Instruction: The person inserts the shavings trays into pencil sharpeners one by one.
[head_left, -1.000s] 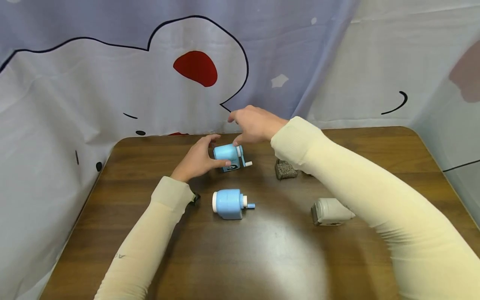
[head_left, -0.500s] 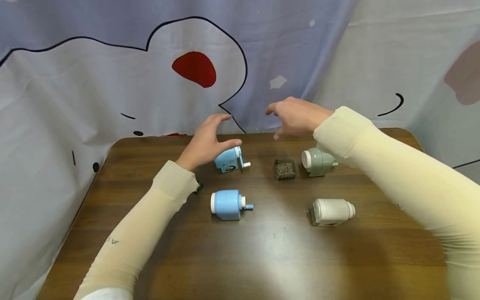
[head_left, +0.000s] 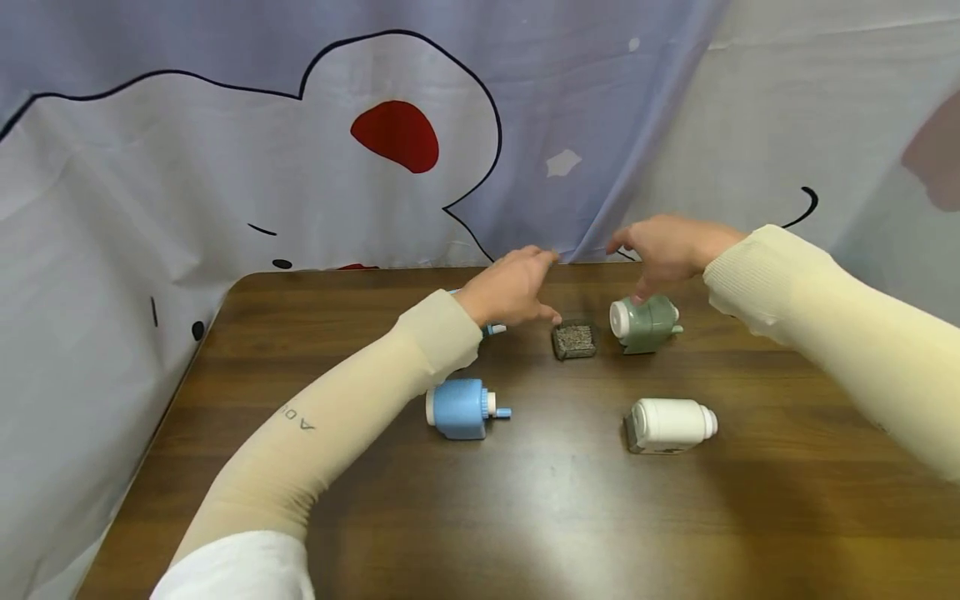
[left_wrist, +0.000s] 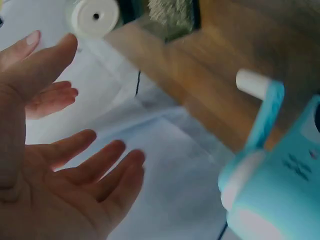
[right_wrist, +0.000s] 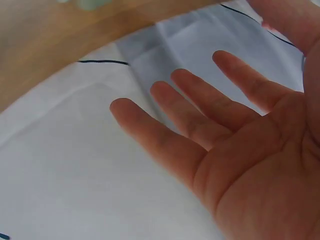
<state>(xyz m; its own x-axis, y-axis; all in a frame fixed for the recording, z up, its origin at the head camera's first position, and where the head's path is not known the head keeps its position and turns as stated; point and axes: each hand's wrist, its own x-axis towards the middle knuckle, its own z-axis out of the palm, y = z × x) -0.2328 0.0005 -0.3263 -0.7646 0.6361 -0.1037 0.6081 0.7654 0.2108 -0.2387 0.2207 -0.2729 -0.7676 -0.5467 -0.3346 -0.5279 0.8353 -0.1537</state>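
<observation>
My left hand (head_left: 513,287) hovers with spread fingers and holds nothing, left of a small clear box of brown grains (head_left: 574,340). Beneath its wrist, a light-blue crank pencil sharpener (left_wrist: 280,195) is mostly hidden in the head view; its white-tipped handle shows in the left wrist view. My right hand (head_left: 667,250), fingers loosely bent and palm bare, hangs above a green pencil sharpener (head_left: 647,325). The thumb tip overlaps the sharpener's top in the head view. In the right wrist view the fingers (right_wrist: 200,110) are parted around nothing.
A blue pencil sharpener (head_left: 460,408) stands nearer the front, close to the left forearm. To its right is a white pencil sharpener (head_left: 667,425). The wooden table (head_left: 525,517) ends at a printed curtain (head_left: 315,183) behind.
Both hands have moved right. The left hand has left the light-blue sharpener and come near the grain box; the right hand has gone from above that sharpener to over the green one.
</observation>
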